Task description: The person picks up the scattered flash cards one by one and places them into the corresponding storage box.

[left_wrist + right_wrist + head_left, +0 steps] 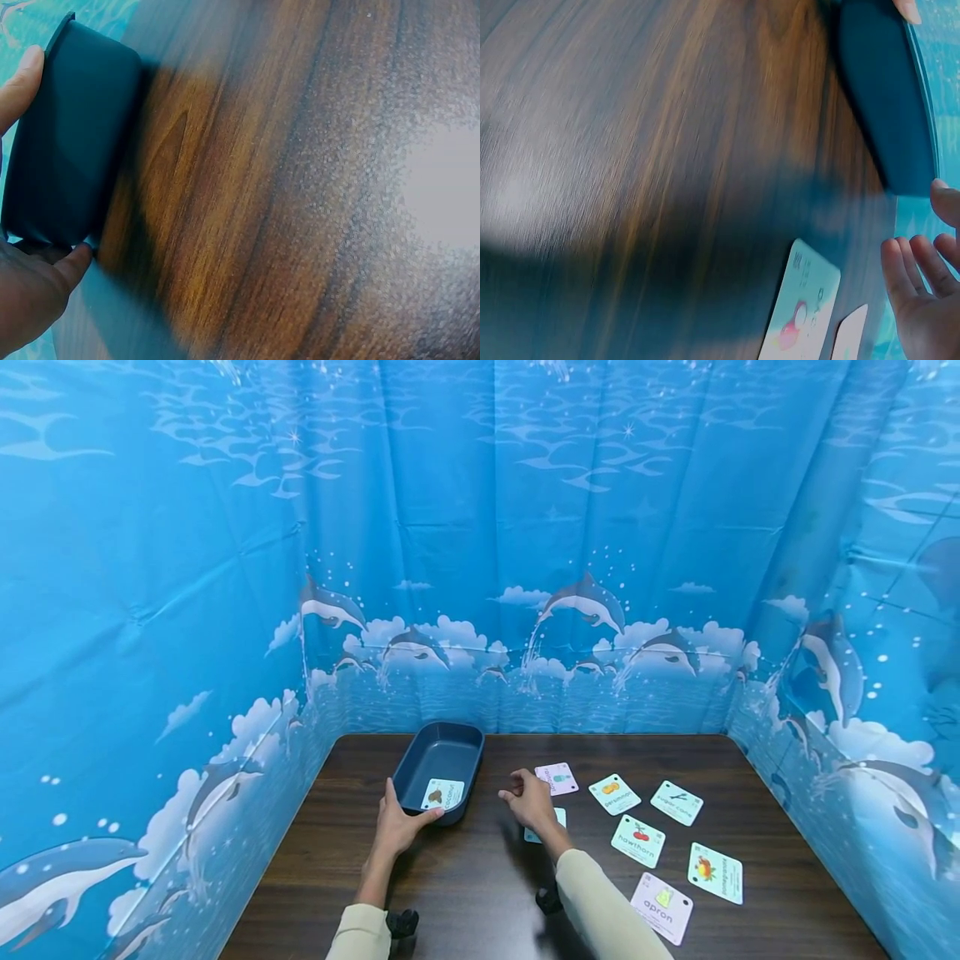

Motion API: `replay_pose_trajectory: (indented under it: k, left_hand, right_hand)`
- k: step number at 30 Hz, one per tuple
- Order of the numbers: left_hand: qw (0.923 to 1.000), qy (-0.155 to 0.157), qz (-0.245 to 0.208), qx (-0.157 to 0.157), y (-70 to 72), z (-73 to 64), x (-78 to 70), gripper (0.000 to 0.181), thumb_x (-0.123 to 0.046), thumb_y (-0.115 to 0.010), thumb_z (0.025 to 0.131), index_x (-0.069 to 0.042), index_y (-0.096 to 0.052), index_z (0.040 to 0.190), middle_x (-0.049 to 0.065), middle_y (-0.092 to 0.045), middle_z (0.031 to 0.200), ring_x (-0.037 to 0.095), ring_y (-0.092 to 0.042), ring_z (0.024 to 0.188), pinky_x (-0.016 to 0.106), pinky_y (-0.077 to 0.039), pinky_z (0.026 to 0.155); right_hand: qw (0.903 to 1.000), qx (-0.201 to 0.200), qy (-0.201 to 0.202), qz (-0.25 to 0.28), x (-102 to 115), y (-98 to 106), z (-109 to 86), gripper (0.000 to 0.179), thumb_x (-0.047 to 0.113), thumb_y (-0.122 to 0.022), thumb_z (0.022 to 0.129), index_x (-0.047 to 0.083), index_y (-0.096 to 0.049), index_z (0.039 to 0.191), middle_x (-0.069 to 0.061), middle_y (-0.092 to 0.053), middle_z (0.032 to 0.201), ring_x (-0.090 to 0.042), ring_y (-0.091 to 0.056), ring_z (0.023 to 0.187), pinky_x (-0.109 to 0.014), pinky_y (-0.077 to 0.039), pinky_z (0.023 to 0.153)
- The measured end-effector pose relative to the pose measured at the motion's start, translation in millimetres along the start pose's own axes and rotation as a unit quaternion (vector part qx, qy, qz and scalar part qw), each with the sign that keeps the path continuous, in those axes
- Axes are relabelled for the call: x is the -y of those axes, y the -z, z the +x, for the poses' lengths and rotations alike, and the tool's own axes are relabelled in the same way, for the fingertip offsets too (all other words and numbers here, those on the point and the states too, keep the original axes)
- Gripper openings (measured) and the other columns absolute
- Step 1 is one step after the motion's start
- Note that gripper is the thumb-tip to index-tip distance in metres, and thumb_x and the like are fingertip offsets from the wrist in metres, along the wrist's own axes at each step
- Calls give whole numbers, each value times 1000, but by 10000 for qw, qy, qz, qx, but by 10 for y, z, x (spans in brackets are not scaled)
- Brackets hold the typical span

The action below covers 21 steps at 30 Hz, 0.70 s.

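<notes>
My left hand (396, 828) grips the near left corner of a dark blue plastic bin (452, 753), thumb along the near rim and fingers at the left side. Inside the bin, at its near end, lies a card marked coconut (442, 794). To the right of the bin hovers my right hand (532, 804), fingers loosely bent and holding nothing. Beneath that hand, partly hidden, a pale green card (561, 816) lies on the table; the right wrist view shows a pink fruit card (801, 307). A pink card (558, 779) lies just beyond its fingers.
Several more cards lie on the right side of the dark wooden table (330, 852): persimmon (615, 794), sugar cane (677, 802), hawthorn (637, 841), pomegranate (716, 872) and apron (662, 907). A blue dolphin-print curtain (495, 568) encloses the table's back and sides.
</notes>
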<state>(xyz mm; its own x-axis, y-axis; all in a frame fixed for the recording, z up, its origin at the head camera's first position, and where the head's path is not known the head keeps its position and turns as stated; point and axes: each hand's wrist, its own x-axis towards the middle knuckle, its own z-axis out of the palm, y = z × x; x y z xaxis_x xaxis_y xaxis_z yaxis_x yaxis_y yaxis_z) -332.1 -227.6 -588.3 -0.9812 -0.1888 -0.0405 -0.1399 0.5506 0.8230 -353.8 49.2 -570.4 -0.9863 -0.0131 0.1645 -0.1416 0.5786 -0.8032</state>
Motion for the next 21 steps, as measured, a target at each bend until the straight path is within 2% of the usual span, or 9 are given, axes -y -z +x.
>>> replay_pose_trajectory:
  k: [7,14,21]
  left_hand:
    - [10000,56,-15,30,-5,15,35,138,-50,-89,85,-3,7,171,40,-14,171,60,-26,154,73,-28,124]
    - [10000,-32,13,-2,0,24,36,140,-52,-91,82,-2,6,171,41,-16,169,62,-28,153,74,-31,122]
    - [10000,-46,-19,25,-2,21,23,138,-49,-90,84,-1,7,171,41,-15,170,61,-28,154,73,-30,123]
  right_hand:
    - [9999,-65,6,-134,-127,147,-28,41,14,-81,96,-6,-69,130,-24,-75,118,-33,-73,104,-52,-59,96]
    - [9992,-150,-58,-365,-277,269,-46,41,14,-85,91,-6,-71,123,-22,-77,112,-32,-74,101,-52,-60,95]
    - [9991,-127,-170,-369,-429,338,-71,41,14,-86,90,-7,-71,122,-24,-77,116,-36,-76,106,-54,-58,98]
